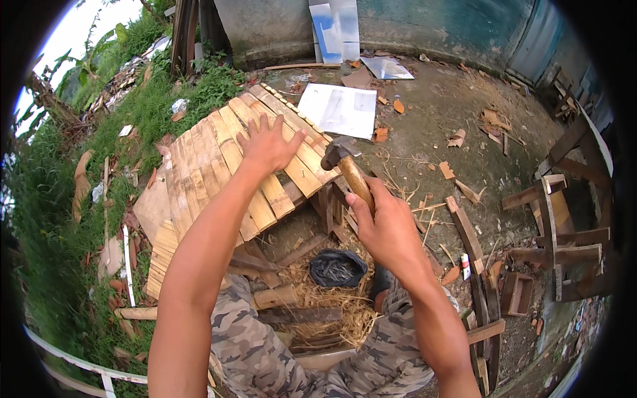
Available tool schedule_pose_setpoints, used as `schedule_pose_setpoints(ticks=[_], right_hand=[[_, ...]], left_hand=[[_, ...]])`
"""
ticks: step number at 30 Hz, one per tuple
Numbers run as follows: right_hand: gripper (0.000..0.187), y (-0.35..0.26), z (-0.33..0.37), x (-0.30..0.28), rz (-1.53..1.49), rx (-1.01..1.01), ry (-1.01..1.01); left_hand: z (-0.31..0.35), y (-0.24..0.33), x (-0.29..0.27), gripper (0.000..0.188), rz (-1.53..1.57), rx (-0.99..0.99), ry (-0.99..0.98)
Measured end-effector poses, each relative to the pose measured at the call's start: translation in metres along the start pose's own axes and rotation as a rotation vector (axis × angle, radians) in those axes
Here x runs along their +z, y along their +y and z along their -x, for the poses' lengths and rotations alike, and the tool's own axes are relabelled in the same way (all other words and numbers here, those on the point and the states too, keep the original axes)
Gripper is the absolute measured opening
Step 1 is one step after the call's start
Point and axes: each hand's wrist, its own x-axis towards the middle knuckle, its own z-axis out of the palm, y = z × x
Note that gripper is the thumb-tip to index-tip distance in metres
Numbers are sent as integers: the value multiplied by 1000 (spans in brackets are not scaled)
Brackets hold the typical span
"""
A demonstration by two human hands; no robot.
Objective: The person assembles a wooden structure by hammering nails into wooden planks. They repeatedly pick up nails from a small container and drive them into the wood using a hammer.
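the butt of a hammer (350, 171) disappears inside a person's right hand (385, 225), while the left hand (271, 147) and forearm (204, 252) hide part of a panel of wooden slats (199, 174), its supports (326, 207) mostly out of sight underneath. thin dark pieces (337, 270) in a black bag (359, 266) are too small to identify. the lower edge crops both arms and the camouflage trousers (255, 341); a white railing (107, 385) runs into the dark lens rim, and greenery (46, 199) at far left blurs.
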Motion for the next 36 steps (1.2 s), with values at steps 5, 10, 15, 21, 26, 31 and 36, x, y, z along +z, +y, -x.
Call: schedule_pose_setpoints(ticks=[5, 10, 15, 21, 26, 31, 36], right_hand=[[32, -11, -8, -4, 60, -30, -33], [32, -26, -29, -5, 163, -158, -62], [32, -35, -30, 3, 283, -141, -189], [35, -55, -33, -7, 275, -130, -137], [33, -58, -34, -1, 194, -147, -9], [31, -53, -37, 3, 347, -68, -206], [31, -55, -34, -9, 138, -232, 37]], left_hand=[[-1, -3, -1, 90, -31, 27, 1], [-2, 0, -5, 89, -70, 20, -29], [-1, 2, -7, 85, -52, 3, -30], [1, 3, -8, 88, -84, 0, -40], [0, 2, -8, 86, -95, 0, -62], [-2, 4, -6, 87, -71, -2, -42], [-2, 3, -5, 85, -77, -1, -48]])
